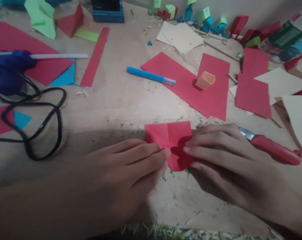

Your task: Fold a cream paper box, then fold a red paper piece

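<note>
The left hand (131, 166) and right hand (230, 160) pinch red paper (157, 132), fingers nearly closed. It's creased but, partly hidden, seemingly not folded flat.

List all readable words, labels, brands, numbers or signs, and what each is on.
No text is legible.
Bottle label: green, too blurred to read.
Small green paper block, back right: faint marks, too small to tell if they are writing.
Creased red paper, front centre: no lettering visible.
Blue marker: no lettering visible.
Red knife handle: no lettering visible.
</note>
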`<action>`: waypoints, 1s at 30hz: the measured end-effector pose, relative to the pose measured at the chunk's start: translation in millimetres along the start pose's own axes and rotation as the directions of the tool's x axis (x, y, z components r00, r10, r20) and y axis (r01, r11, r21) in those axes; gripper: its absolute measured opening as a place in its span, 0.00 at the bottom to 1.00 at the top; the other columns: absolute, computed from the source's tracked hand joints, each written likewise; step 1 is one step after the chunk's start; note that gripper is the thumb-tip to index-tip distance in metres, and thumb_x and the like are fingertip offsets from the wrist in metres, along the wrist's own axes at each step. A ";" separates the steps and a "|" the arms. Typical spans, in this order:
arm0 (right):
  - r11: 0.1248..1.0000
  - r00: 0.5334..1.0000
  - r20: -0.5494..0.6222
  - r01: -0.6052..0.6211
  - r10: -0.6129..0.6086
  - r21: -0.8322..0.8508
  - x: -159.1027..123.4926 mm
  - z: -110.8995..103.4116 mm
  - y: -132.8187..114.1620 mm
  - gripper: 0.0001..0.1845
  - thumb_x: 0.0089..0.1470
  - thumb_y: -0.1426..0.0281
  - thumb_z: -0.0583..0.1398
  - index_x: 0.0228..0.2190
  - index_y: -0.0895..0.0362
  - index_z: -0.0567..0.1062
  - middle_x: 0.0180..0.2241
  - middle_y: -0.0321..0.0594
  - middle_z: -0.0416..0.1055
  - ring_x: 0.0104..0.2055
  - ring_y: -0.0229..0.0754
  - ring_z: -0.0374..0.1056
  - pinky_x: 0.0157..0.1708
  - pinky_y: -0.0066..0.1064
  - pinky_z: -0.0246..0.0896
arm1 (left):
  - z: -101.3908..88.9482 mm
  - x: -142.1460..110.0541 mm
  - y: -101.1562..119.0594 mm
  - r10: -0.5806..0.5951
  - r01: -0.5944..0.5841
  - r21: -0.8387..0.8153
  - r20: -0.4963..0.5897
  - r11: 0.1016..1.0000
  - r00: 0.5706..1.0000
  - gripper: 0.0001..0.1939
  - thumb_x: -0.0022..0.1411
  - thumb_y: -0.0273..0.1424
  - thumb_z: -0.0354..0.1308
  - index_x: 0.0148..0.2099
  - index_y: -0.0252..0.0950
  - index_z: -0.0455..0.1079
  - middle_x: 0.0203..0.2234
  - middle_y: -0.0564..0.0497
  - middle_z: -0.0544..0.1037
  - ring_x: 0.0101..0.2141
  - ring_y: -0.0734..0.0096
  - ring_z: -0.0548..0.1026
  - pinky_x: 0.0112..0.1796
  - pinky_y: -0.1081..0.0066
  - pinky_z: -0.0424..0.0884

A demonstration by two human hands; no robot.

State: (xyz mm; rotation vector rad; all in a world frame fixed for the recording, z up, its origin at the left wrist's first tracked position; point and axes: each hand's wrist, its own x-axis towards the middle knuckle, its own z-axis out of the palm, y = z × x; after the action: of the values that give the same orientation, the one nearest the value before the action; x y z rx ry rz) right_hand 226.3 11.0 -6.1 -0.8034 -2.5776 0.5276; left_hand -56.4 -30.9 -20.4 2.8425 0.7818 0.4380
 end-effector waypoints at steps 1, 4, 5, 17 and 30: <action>1.000 1.000 -0.021 0.001 -0.001 -0.018 1.1 0.9 -1.5 0.11 0.62 0.76 0.64 0.46 0.54 0.78 0.46 0.45 0.80 0.49 0.50 0.74 0.50 0.46 0.71 | 0.2 -0.7 0.6 -0.005 0.005 0.000 0.003 1.000 1.000 0.17 0.76 0.27 0.50 0.60 0.29 0.74 0.59 0.44 0.78 0.59 0.58 0.73 0.64 0.59 0.68; 0.997 0.999 -0.035 0.028 -0.030 -0.069 2.0 3.6 -4.7 0.11 0.61 0.79 0.64 0.43 0.53 0.76 0.41 0.43 0.80 0.44 0.48 0.75 0.47 0.44 0.70 | 0.4 -3.0 1.1 -0.007 0.007 -0.015 0.010 1.000 1.000 0.18 0.75 0.25 0.49 0.61 0.30 0.74 0.61 0.44 0.77 0.60 0.58 0.72 0.65 0.60 0.67; 0.996 0.998 -0.022 0.050 -0.051 -0.076 1.7 4.2 -4.9 0.11 0.60 0.80 0.64 0.43 0.54 0.76 0.40 0.42 0.80 0.43 0.47 0.75 0.47 0.44 0.70 | 0.2 -3.3 0.8 -0.009 0.010 -0.022 0.018 1.000 1.000 0.18 0.75 0.25 0.50 0.61 0.30 0.73 0.61 0.44 0.77 0.60 0.58 0.72 0.65 0.60 0.67; 0.966 0.984 0.074 0.175 -0.164 -0.189 -2.7 6.8 -1.1 0.12 0.63 0.73 0.66 0.47 0.61 0.82 0.47 0.44 0.83 0.50 0.52 0.75 0.59 0.51 0.66 | -1.0 1.7 -3.6 0.029 -0.029 -0.031 0.008 0.999 1.000 0.17 0.77 0.25 0.48 0.61 0.28 0.73 0.59 0.44 0.77 0.58 0.59 0.75 0.62 0.58 0.68; 0.951 0.969 0.175 0.212 -0.175 -0.223 2.1 1.6 2.7 0.17 0.65 0.64 0.66 0.51 0.60 0.81 0.51 0.46 0.82 0.51 0.53 0.76 0.62 0.54 0.65 | 3.6 -0.3 -0.8 0.007 -0.007 -0.047 0.005 0.999 1.000 0.17 0.75 0.27 0.54 0.62 0.28 0.72 0.62 0.44 0.74 0.61 0.57 0.71 0.67 0.58 0.62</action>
State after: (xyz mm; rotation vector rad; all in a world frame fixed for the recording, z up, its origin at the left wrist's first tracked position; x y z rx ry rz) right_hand 225.1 13.9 -8.1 -0.5914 -2.8628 0.2275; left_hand -55.9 -30.6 -24.0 2.8025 0.7512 0.4446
